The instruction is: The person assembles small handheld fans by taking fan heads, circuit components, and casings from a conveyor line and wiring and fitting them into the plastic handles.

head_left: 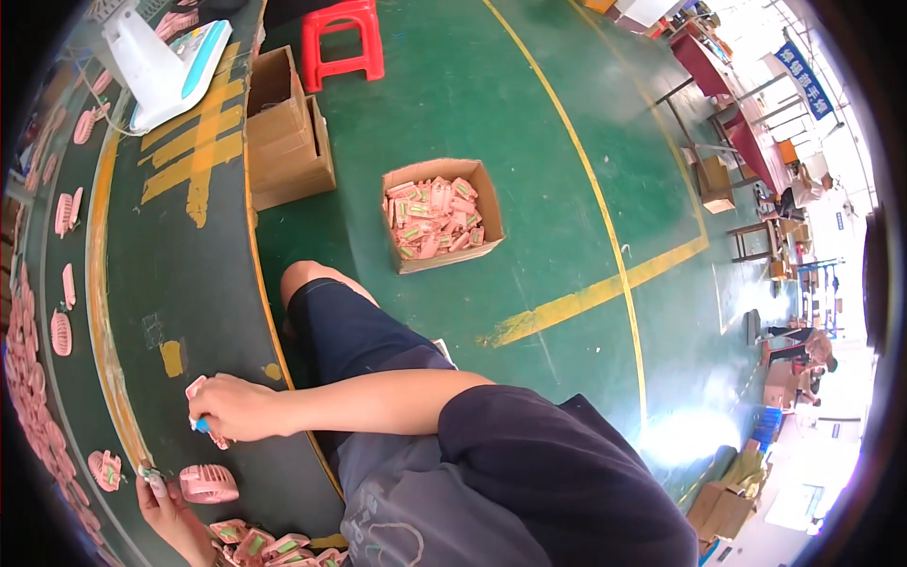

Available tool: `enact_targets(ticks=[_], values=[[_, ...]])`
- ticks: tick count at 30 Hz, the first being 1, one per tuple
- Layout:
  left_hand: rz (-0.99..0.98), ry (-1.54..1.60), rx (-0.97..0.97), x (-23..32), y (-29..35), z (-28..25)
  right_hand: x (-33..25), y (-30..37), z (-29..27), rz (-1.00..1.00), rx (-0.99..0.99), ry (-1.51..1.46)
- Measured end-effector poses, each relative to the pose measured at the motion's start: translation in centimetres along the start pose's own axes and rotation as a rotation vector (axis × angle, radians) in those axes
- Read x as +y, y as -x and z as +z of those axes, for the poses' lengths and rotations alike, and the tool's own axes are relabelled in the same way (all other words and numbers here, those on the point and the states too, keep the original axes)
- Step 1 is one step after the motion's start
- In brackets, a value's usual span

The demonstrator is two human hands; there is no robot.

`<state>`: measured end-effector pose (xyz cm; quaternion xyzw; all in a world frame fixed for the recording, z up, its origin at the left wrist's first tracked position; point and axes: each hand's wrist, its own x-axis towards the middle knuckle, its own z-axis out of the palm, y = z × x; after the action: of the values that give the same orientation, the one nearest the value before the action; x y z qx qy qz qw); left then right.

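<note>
Right hand: the right hand [234,406] reaches across the body from the dark sleeve onto the green table [179,283], fingers clenched around a small pink piece [196,386] and a blue-tipped tool [200,425].
Pink piece: flat, pale pink, with one squared corner poking out above the knuckles; the rest is hidden inside the fist, so its full shape cannot be told.
Blue-tipped tool: only a short bright blue end shows below the fingers, just above the table top.
Left hand: the left hand [170,515] comes in from the lower edge, fingertips pinched on a small dark bit [149,472] at the yellow stripe of the table.
Pink fan shell: a round pink fan shell [209,483] with ribbed grille lies flat on the table between the two hands, just beside the left hand's thumb and apart from the right hand.
Pile near the body: more pink parts with green inserts [269,546] are heaped at the table's near edge.
Table's far rim: pink grille pieces [28,378] line the left side in a long row.
Floor: an open cardboard box of pink parts [436,215] stands on the green floor beyond the knee, with empty cartons [288,128] and a red stool [345,42] farther off.
</note>
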<state>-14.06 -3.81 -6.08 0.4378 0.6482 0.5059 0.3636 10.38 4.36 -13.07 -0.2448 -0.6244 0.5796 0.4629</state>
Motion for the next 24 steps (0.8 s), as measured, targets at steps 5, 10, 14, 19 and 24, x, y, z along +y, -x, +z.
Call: enact_targets(ticks=[5, 10, 14, 19, 24], values=[[-0.066, -0.238, -0.066, 6.0, 3.9, 3.3, -2.9, 1.6, -2.5, -0.130, 0.088, 0.262], [0.052, -0.126, -0.231, 8.6, 6.2, 9.5, -9.0, 5.5, -5.1, -0.119, 0.055, 0.206], [0.407, -0.366, -0.350, 9.7, 7.1, 10.1, -11.1, 5.5, -3.9, -0.229, -0.014, 0.305], [0.451, -0.336, -0.372, 9.1, 7.6, 9.3, -12.1, 5.4, -3.4, -0.290, -0.008, 0.508], [0.387, -0.324, -0.369, 10.3, 7.6, 9.0, -12.2, 4.9, -2.7, -0.438, 0.017, 0.675]])
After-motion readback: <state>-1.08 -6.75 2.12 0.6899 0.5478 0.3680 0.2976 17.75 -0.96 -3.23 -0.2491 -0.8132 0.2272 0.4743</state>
